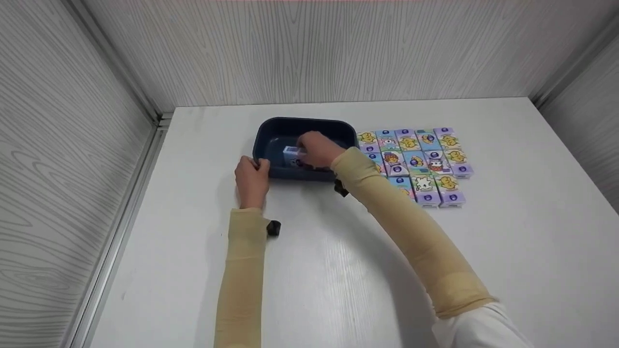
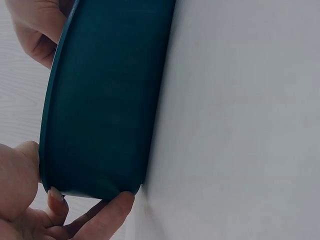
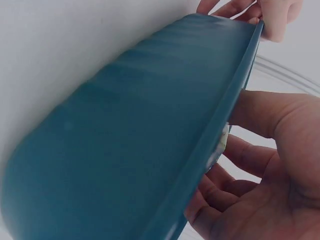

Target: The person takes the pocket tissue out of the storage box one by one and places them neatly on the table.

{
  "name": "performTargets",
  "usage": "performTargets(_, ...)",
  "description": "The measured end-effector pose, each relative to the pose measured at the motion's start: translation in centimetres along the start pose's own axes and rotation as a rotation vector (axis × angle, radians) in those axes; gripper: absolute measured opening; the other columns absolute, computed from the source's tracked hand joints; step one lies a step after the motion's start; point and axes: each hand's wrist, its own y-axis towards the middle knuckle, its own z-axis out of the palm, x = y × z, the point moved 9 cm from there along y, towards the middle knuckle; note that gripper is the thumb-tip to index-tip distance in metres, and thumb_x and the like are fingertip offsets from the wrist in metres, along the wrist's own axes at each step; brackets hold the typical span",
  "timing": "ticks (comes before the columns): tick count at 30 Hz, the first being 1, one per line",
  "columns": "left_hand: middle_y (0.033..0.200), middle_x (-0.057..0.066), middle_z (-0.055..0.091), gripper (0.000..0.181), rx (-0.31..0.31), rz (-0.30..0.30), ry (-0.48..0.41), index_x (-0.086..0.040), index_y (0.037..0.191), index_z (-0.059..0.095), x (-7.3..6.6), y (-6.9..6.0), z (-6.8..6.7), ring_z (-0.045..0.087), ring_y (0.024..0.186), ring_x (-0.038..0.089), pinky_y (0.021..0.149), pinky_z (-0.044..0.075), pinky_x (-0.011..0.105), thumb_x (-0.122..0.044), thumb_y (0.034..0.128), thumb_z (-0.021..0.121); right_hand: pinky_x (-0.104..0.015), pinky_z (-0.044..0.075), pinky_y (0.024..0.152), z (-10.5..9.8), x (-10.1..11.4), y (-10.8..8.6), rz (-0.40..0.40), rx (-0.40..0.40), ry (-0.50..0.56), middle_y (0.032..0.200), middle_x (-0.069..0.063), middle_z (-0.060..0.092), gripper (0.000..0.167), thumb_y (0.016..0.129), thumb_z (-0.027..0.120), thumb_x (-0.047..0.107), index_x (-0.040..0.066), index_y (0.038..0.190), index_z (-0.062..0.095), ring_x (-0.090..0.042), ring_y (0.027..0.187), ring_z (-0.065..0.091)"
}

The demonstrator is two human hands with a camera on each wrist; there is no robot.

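A dark blue-green plastic basin (image 1: 300, 174) with rounded corners stands on the white table. My left hand (image 1: 252, 182) grips its near left corner, thumb at the rim and fingers against the outer wall, as the left wrist view shows. Inside the basin, my right hand (image 1: 320, 150) pinches a small purple and white box (image 1: 292, 155) between thumb and fingers. In the right wrist view the basin's wall (image 3: 125, 115) hides most of that box (image 3: 220, 145). Whether the box touches the basin floor cannot be told.
To the right of the basin, small printed cartoon boxes (image 1: 416, 162) lie side by side in three rows, partly behind my right forearm. A grey wood-grain panel (image 1: 329, 53) rises behind the table, and another panel (image 1: 53, 145) borders its left side.
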Motion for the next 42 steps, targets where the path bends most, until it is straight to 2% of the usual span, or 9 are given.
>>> performTargets(4,0.08,0.008,0.044,0.019,-0.001,0.001,0.002,-0.006,0.082,0.042,0.1,0.0,-0.1,0.044,0.073,0.022,0.065,0.035,0.032,-0.021,0.0913,0.05,-0.033,0.048,0.084,-0.5,-0.8,-0.4,0.028,-0.011,0.031,0.112,-0.013,0.061,0.031,0.093,0.06,0.013,0.0,0.121,0.058,-0.02,0.091,0.06)
performTargets(8,0.079,0.008,0.043,0.02,-0.002,0.006,-0.001,-0.007,0.082,0.041,0.1,0.1,-0.2,0.043,0.072,0.022,0.065,0.034,0.031,-0.021,0.0916,0.05,-0.034,0.046,0.087,-1.0,-1.3,-0.8,0.03,-0.041,0.033,0.113,-0.011,0.061,0.031,0.092,0.062,0.013,0.003,0.121,0.058,-0.02,0.096,0.056)
performTargets(14,0.076,0.007,0.042,0.021,-0.008,0.019,-0.016,-0.008,0.079,0.039,0.2,0.3,-0.1,0.041,0.07,0.022,0.064,0.032,0.032,-0.021,0.0912,0.05,-0.035,0.045,0.088,-2.1,-1.9,-1.6,-0.036,-0.112,0.063,0.112,-0.011,0.062,0.031,0.089,0.066,0.011,0.003,0.118,0.059,-0.02,0.099,0.057)
performTargets(20,0.076,0.008,0.042,0.02,-0.002,0.023,-0.044,-0.008,0.079,0.04,0.3,0.1,0.0,0.041,0.069,0.022,0.062,0.033,0.031,-0.022,0.0902,0.049,-0.035,0.044,0.089,-3.5,-3.0,-3.1,-0.101,-0.191,0.103,0.113,-0.01,0.06,0.031,0.09,0.065,0.014,0.003,0.119,0.058,-0.019,0.101,0.056)
performTargets(24,0.077,0.008,0.043,0.02,0.004,0.019,-0.04,-0.007,0.08,0.04,0.1,0.0,-0.2,0.043,0.07,0.023,0.063,0.034,0.032,-0.022,0.091,0.049,-0.035,0.045,0.088,-4.9,-3.4,-4.8,-0.126,-0.244,0.138,0.114,-0.01,0.059,0.033,0.091,0.064,0.013,0.002,0.121,0.057,-0.019,0.101,0.055)
performTargets(33,0.08,0.008,0.045,0.017,-0.006,0.036,-0.033,-0.006,0.087,0.039,-0.1,0.2,-0.5,0.044,0.071,0.023,0.064,0.035,0.032,-0.019,0.0921,0.048,-0.033,0.047,0.084,-8.2,-4.2,-10.0,-0.16,-0.328,0.191,0.118,-0.005,0.056,0.035,0.091,0.063,0.014,0.007,0.125,0.056,-0.015,0.1,0.052)
performTargets(37,0.083,0.009,0.047,0.016,-0.011,0.043,-0.044,-0.006,0.091,0.038,-0.1,0.3,-0.7,0.045,0.073,0.023,0.066,0.036,0.033,-0.018,0.0918,0.049,-0.033,0.048,0.084,-9.0,-5.2,-11.9,-0.124,-0.314,0.166,0.118,-0.003,0.058,0.036,0.091,0.064,0.014,0.009,0.126,0.056,-0.014,0.096,0.054)
performTargets(42,0.085,0.01,0.048,0.016,-0.024,0.04,-0.049,-0.005,0.093,0.038,0.0,0.4,-1.0,0.046,0.075,0.023,0.068,0.037,0.034,-0.016,0.0908,0.049,-0.035,0.047,0.091,-9.2,-7.2,-14.0,-0.069,-0.284,0.137,0.12,-0.005,0.06,0.036,0.092,0.063,0.013,0.008,0.127,0.055,-0.015,0.102,0.057)
